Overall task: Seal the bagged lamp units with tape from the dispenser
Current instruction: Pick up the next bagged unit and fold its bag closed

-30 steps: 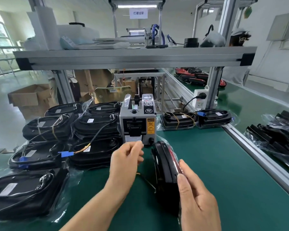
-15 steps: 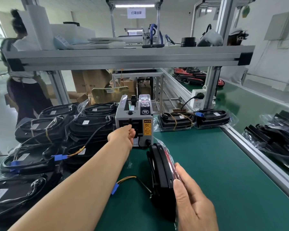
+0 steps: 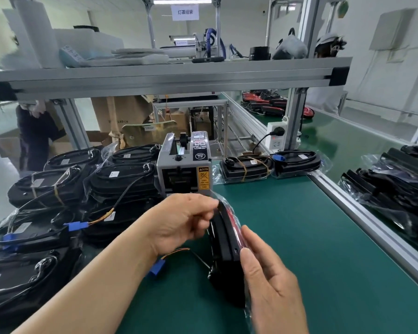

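A black and red lamp unit in a clear bag (image 3: pixel 227 242) stands on its edge on the green mat. My right hand (image 3: pixel 270 278) holds its near side, fingers and thumb curled round the bag. My left hand (image 3: pixel 186 220) is at the unit's top edge, fingertips pinched together on the bag there; any tape strip between them is too small to make out. The grey tape dispenser (image 3: pixel 186 167) stands just behind my left hand, its yellow caution label facing me. A yellow wire with a blue plug (image 3: pixel 157 268) trails from the unit toward my left forearm.
Several bagged lamp units (image 3: pixel 58 213) are stacked on the left, and two more (image 3: pixel 270 165) lie behind the dispenser. More bagged units (image 3: pixel 396 186) lie on the right conveyor past the aluminium rail (image 3: pixel 362 208). A shelf beam (image 3: pixel 167 73) runs overhead. A person (image 3: pixel 34 133) stands far left.
My left hand reached to the dispenser's outlet, then drew back to the top edge of the bagged unit. My right hand has stayed on the unit.
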The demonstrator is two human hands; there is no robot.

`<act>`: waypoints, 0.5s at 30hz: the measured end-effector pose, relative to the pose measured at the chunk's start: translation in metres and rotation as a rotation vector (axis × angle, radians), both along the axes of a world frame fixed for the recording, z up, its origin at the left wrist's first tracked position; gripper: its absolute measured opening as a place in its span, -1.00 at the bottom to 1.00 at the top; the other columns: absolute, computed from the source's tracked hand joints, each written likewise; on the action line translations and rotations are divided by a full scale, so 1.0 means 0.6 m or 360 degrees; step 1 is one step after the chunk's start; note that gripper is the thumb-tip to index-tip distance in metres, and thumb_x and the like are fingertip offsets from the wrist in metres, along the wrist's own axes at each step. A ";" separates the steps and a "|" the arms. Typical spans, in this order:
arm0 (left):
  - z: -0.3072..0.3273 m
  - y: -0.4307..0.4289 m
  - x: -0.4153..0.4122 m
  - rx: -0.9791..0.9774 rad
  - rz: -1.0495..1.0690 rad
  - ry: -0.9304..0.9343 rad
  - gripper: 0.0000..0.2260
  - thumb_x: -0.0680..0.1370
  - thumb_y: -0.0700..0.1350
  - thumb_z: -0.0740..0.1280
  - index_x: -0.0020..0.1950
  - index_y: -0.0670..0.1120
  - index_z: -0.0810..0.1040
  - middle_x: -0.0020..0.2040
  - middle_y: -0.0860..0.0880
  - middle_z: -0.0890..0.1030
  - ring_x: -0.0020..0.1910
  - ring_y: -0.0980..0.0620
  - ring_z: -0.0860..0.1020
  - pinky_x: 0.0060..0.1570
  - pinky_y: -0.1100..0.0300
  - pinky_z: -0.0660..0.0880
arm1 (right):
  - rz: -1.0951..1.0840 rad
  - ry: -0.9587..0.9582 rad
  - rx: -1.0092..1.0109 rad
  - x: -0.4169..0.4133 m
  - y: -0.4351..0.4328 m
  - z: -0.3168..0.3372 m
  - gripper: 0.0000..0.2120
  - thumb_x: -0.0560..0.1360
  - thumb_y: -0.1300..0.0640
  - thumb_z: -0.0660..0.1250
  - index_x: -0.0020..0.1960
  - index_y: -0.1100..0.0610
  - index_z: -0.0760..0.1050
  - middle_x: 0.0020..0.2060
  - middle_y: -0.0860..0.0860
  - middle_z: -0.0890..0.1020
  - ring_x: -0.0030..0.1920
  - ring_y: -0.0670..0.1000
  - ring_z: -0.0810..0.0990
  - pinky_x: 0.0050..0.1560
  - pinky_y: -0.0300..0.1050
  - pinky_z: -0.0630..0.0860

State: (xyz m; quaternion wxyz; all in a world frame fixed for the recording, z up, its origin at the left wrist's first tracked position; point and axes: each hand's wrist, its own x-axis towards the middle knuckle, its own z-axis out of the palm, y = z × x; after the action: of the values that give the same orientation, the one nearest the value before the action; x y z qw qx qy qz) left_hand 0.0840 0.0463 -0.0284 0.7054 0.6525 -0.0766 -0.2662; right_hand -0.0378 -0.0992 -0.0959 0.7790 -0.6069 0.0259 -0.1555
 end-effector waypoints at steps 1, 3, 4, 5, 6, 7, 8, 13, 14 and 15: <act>0.005 -0.003 -0.017 0.0077 -0.0136 -0.0052 -0.85 0.49 -0.12 0.45 -0.28 -0.01 0.61 -0.34 0.02 0.52 -0.45 0.15 0.42 -0.38 0.31 0.40 | 0.0026 -0.0009 0.0031 0.002 0.001 -0.002 -0.66 0.53 0.23 0.35 0.26 -0.01 0.59 0.05 -0.20 0.71 0.12 -0.23 0.64 0.05 -0.45 0.51; 0.012 -0.009 -0.038 0.0244 -0.0240 -0.0144 -0.86 0.48 -0.14 0.47 -0.29 -0.02 0.65 -0.36 0.01 0.51 -0.45 0.14 0.41 -0.37 0.32 0.37 | 0.0057 -0.0026 0.0105 0.005 0.002 -0.006 -0.63 0.47 0.20 0.36 0.26 0.04 0.58 0.06 -0.15 0.72 0.14 -0.15 0.66 0.08 -0.36 0.54; 0.016 -0.011 -0.042 0.0309 -0.0254 -0.0182 -0.85 0.49 -0.15 0.46 -0.29 -0.02 0.65 -0.37 0.01 0.51 -0.46 0.14 0.39 -0.39 0.33 0.36 | 0.0067 -0.0028 0.0130 0.006 0.001 -0.008 -0.60 0.42 0.15 0.36 0.26 0.05 0.57 0.07 -0.13 0.72 0.14 -0.13 0.66 0.07 -0.35 0.56; 0.020 -0.012 -0.045 0.0359 -0.0265 -0.0214 -0.84 0.49 -0.16 0.46 -0.30 -0.02 0.65 -0.38 0.01 0.50 -0.46 0.14 0.38 -0.39 0.33 0.34 | 0.0078 -0.0029 0.0146 0.006 0.000 -0.010 -0.57 0.39 0.12 0.36 0.27 0.06 0.57 0.07 -0.11 0.72 0.14 -0.11 0.67 0.04 -0.34 0.57; 0.024 -0.012 -0.047 0.0391 -0.0276 -0.0235 -0.84 0.48 -0.17 0.48 -0.30 -0.03 0.64 -0.39 0.01 0.49 -0.47 0.14 0.37 -0.40 0.32 0.32 | 0.0091 -0.0026 0.0159 0.005 -0.003 -0.012 -0.54 0.38 0.10 0.37 0.28 0.06 0.56 0.09 -0.09 0.72 0.14 -0.09 0.67 0.02 -0.33 0.57; 0.026 -0.012 -0.049 0.0414 -0.0286 -0.0249 -0.86 0.45 -0.16 0.50 -0.31 -0.03 0.63 -0.39 0.01 0.48 -0.47 0.13 0.36 -0.40 0.32 0.31 | 0.0105 -0.0025 0.0162 0.005 -0.006 -0.013 -0.53 0.38 0.08 0.37 0.29 0.06 0.56 0.11 -0.07 0.71 0.15 -0.07 0.67 0.02 -0.31 0.58; 0.028 -0.011 -0.053 0.0432 -0.0294 -0.0263 -0.88 0.40 -0.14 0.50 -0.32 -0.03 0.63 -0.40 0.01 0.47 -0.47 0.13 0.36 -0.40 0.32 0.31 | 0.0117 -0.0028 0.0145 0.003 -0.008 -0.014 -0.53 0.40 0.05 0.37 0.31 0.05 0.55 0.14 -0.06 0.70 0.17 -0.06 0.66 0.05 -0.27 0.59; 0.021 -0.014 -0.071 0.0560 -0.0267 -0.0433 -0.86 0.41 -0.17 0.50 -0.33 -0.06 0.63 -0.45 -0.01 0.46 -0.49 0.12 0.33 -0.47 0.36 0.28 | 0.0154 -0.0055 0.0062 0.003 -0.017 -0.020 -0.55 0.45 0.00 0.32 0.32 0.04 0.54 0.20 -0.07 0.67 0.24 -0.08 0.62 0.09 -0.32 0.55; 0.020 -0.015 -0.073 0.0563 -0.0254 -0.0445 -0.87 0.41 -0.18 0.49 -0.33 -0.06 0.64 -0.45 -0.01 0.45 -0.50 0.12 0.32 -0.48 0.37 0.27 | 0.0160 -0.0055 0.0049 0.003 -0.017 -0.021 -0.56 0.45 0.00 0.32 0.32 0.03 0.55 0.21 -0.08 0.66 0.25 -0.09 0.61 0.11 -0.33 0.54; 0.021 -0.015 -0.074 0.0562 -0.0248 -0.0448 -0.89 0.42 -0.18 0.49 -0.31 -0.08 0.64 -0.44 -0.01 0.45 -0.50 0.13 0.32 -0.49 0.38 0.27 | 0.0165 -0.0062 0.0034 0.004 -0.016 -0.023 -0.56 0.45 -0.01 0.32 0.31 0.01 0.55 0.23 -0.08 0.65 0.27 -0.09 0.60 0.15 -0.32 0.53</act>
State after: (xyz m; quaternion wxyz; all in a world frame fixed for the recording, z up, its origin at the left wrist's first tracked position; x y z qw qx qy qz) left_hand 0.0397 0.0374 -0.0161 0.5399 0.7885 -0.1766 -0.2357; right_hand -0.0355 -0.1089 -0.1094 0.7928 -0.5959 -0.0191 -0.1264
